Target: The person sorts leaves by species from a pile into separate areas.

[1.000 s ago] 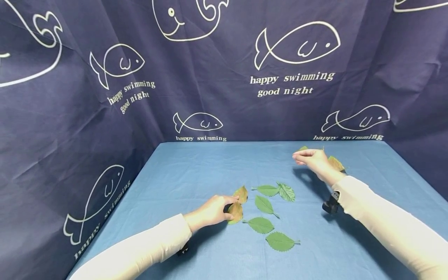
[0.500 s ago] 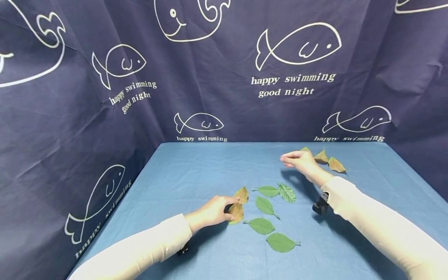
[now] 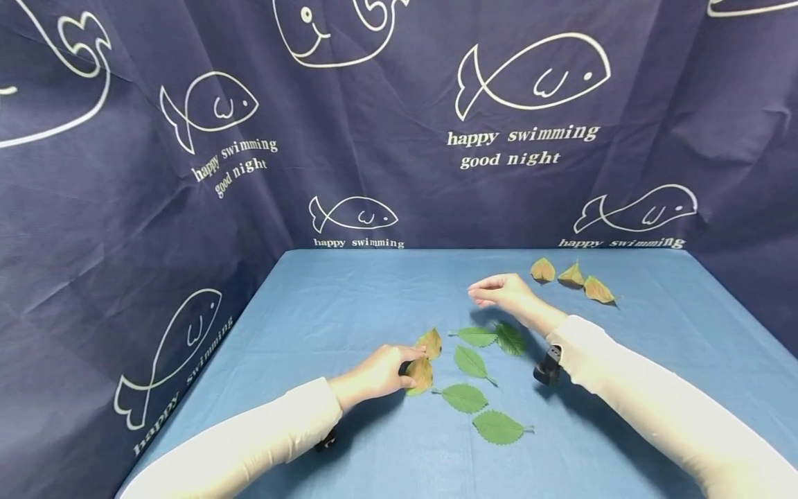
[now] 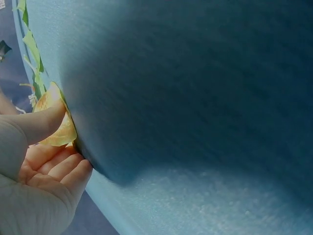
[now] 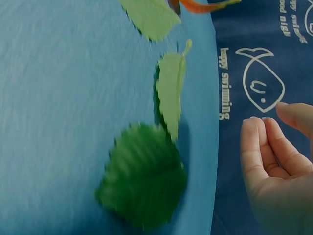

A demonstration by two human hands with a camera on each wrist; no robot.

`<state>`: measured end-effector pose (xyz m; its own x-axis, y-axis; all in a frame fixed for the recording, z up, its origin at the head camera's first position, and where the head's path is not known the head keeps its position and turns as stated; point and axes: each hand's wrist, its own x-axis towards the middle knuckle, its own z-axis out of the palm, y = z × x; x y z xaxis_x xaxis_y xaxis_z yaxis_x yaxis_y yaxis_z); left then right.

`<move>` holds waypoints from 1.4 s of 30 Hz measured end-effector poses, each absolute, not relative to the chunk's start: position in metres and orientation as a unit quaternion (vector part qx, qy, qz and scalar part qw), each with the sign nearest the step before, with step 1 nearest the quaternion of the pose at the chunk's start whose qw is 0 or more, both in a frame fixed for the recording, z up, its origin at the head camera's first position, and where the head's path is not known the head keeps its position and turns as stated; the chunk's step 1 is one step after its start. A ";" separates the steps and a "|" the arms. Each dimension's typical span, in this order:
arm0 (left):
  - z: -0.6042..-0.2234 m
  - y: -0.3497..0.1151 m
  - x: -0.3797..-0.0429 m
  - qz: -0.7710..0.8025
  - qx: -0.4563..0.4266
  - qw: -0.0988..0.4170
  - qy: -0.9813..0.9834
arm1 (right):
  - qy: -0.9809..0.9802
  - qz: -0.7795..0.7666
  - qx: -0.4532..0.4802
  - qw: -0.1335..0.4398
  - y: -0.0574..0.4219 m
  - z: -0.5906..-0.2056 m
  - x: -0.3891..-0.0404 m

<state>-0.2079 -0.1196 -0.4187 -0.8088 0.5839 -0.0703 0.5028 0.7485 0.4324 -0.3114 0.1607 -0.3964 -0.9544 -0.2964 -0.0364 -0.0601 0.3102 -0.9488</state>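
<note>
In the head view my left hand (image 3: 377, 373) is low over the cloth at a yellow-brown leaf (image 3: 420, 378), pinching it between thumb and fingers. The left wrist view shows the thumb across this leaf (image 4: 61, 132), with the other fingers curled behind. A second yellow-brown leaf (image 3: 430, 343) lies just beyond the fingertips. My right hand (image 3: 508, 294) hovers above the cloth, its fingers extended together and nothing between them. Below it are a dark green leaf (image 3: 510, 338) and a lighter green leaf (image 3: 476, 337). In the right wrist view that dark green leaf (image 5: 144, 176) looks large.
Three more green leaves, an upper one (image 3: 470, 362), a middle one (image 3: 464, 398) and a lower one (image 3: 499, 427), lie between the arms. Three yellow-brown leaves (image 3: 571, 275) sit at the back right. Dark blue curtains (image 3: 411, 138) rise behind the blue cloth (image 3: 337, 298).
My right hand has moved left and slightly nearer, away from the back-right leaves, which now show fully. My left hand stays in place at the yellow-brown leaf.
</note>
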 end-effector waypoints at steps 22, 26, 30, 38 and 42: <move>-0.415 -0.118 -0.209 0.195 0.294 0.091 0.931 | 0.805 -0.544 -0.142 0.189 0.121 -0.400 -0.292; -0.416 -0.117 -0.208 0.192 0.295 0.092 0.932 | 0.801 -0.545 -0.148 0.198 0.115 -0.404 -0.287; -0.416 -0.117 -0.208 0.196 0.296 0.091 0.931 | 0.800 -0.544 -0.156 0.200 0.107 -0.406 -0.284; -0.414 -0.116 -0.208 0.200 0.292 0.090 0.931 | 0.808 -0.526 -0.184 0.189 0.097 -0.407 -0.278; -0.415 -0.115 -0.207 0.198 0.297 0.086 0.930 | 0.808 -0.531 -0.180 0.183 0.096 -0.409 -0.275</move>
<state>-0.2074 -0.1148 -0.4148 -0.8086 0.5869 -0.0415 0.5188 0.7446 0.4201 -0.2746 0.0964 -0.4086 -0.8684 -0.4846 -0.1052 -0.0953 0.3713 -0.9236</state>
